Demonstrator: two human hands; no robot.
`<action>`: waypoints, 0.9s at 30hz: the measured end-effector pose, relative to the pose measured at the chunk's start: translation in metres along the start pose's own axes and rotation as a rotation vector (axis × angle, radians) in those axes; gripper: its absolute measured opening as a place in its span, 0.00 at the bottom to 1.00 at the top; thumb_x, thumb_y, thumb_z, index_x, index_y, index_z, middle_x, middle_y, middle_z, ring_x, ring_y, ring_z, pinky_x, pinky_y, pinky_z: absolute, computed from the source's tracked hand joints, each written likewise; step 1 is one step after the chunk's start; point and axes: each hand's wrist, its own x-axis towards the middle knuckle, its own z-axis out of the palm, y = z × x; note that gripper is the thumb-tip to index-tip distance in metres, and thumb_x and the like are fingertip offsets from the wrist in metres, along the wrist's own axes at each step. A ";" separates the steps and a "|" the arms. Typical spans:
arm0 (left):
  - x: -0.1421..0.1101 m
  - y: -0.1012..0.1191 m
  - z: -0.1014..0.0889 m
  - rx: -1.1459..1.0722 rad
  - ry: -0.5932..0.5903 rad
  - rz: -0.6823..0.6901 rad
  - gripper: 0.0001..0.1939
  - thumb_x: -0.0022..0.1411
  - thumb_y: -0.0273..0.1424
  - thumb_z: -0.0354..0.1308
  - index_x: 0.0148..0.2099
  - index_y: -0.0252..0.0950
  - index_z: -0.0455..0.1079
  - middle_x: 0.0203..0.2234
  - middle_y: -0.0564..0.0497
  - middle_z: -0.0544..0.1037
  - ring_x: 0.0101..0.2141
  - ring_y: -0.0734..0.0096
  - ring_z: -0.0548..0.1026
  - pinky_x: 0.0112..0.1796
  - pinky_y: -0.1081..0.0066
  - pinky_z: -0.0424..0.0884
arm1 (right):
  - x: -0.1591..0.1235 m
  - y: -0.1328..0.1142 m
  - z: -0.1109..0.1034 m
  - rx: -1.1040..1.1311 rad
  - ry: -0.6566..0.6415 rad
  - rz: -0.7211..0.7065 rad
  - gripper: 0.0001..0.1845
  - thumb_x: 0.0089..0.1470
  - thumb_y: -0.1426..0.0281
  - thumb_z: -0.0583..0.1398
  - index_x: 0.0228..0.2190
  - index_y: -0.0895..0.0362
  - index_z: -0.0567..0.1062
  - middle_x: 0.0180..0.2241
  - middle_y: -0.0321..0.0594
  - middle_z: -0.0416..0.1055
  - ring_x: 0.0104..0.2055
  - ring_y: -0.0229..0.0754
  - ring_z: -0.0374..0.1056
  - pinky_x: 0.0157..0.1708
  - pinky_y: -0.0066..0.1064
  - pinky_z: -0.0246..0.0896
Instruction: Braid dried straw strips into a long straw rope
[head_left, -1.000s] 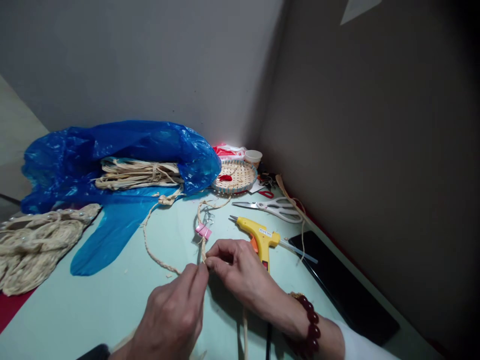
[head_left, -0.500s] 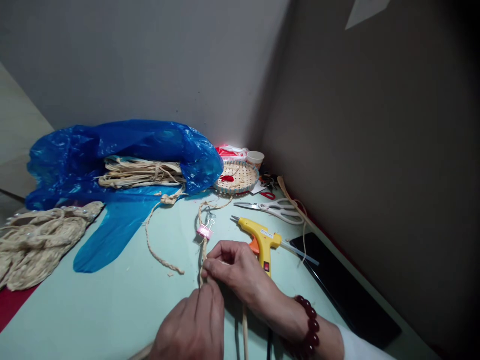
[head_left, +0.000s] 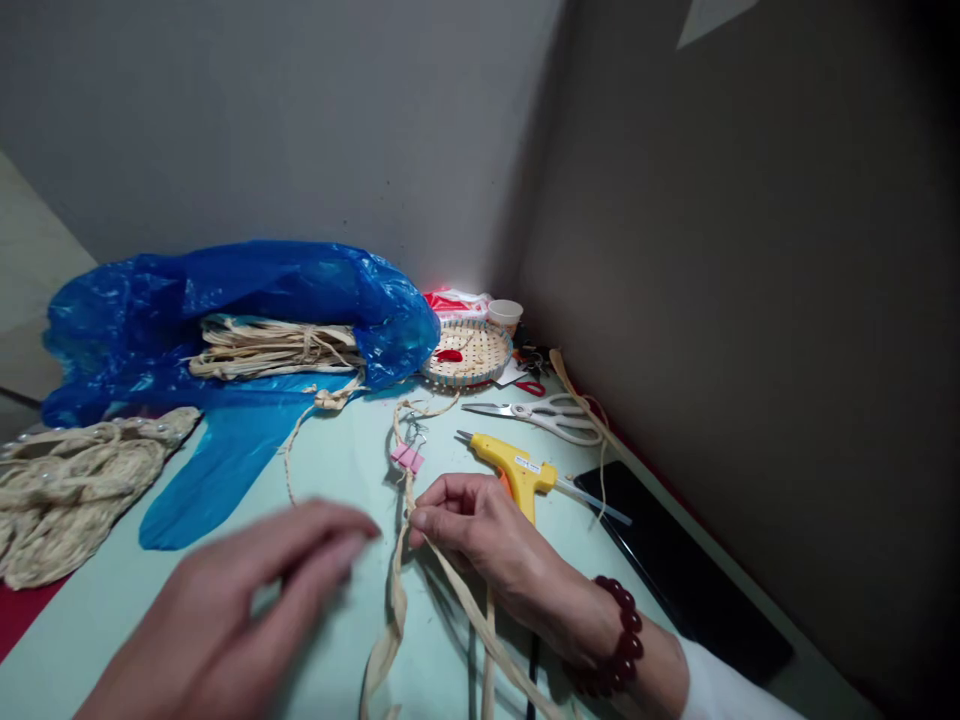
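My right hand (head_left: pixel 480 535) pinches a thin braid (head_left: pixel 409 490) of pale plant-fibre strips between thumb and fingers. A pink binder clip (head_left: pixel 407 457) grips the braid just above that pinch. Below my fingers the loose strips fan out: one twisted strip (head_left: pixel 394 610) hangs on the left, another strip (head_left: pixel 469 605) slants down to the right. My left hand (head_left: pixel 255 600) is apart from the braid, off to its left and blurred by motion. Its thumb and forefinger are loosely bent, with nothing visible between them.
A yellow glue gun (head_left: pixel 517 465), scissors (head_left: pixel 555 415) and a black tablet-like slab (head_left: pixel 690 580) lie on the right. Behind are a blue plastic bag (head_left: pixel 262 270) with a fibre bundle (head_left: pixel 277 347), a woven tray (head_left: pixel 491 350) and a paper cup (head_left: pixel 505 315). Woven fibre work (head_left: pixel 82 490) lies left.
My left hand has left the braid and swung to the left, letting the loose strips show. The right hand keeps its pinch at about the same place. The view has shifted slightly.
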 end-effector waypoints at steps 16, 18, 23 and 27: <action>0.033 0.026 0.027 0.013 -0.346 -0.020 0.16 0.65 0.36 0.42 0.28 0.39 0.65 0.27 0.50 0.73 0.31 0.64 0.70 0.35 0.68 0.62 | 0.001 0.011 0.004 -0.571 0.100 -0.188 0.09 0.54 0.77 0.55 0.26 0.60 0.74 0.26 0.38 0.73 0.29 0.37 0.66 0.29 0.26 0.56; 0.033 0.029 0.028 0.048 -0.306 -0.044 0.16 0.65 0.36 0.42 0.28 0.40 0.64 0.26 0.51 0.72 0.30 0.63 0.70 0.34 0.67 0.62 | -0.002 0.010 0.007 -0.609 0.138 -0.208 0.09 0.55 0.78 0.55 0.26 0.60 0.73 0.25 0.37 0.73 0.28 0.36 0.66 0.29 0.25 0.56; 0.030 0.019 0.038 -0.225 -0.282 -0.221 0.15 0.62 0.41 0.48 0.26 0.39 0.62 0.20 0.55 0.68 0.22 0.71 0.64 0.25 0.72 0.59 | -0.007 0.015 0.012 -0.656 0.193 -0.300 0.10 0.57 0.76 0.54 0.27 0.58 0.73 0.25 0.33 0.72 0.26 0.33 0.64 0.28 0.24 0.53; 0.031 0.008 0.044 -0.593 -0.328 -0.518 0.17 0.57 0.45 0.54 0.25 0.37 0.63 0.15 0.61 0.59 0.15 0.81 0.51 0.17 0.78 0.45 | -0.008 0.015 0.014 -0.717 0.235 -0.346 0.09 0.57 0.75 0.54 0.27 0.57 0.72 0.23 0.32 0.69 0.24 0.32 0.60 0.25 0.23 0.49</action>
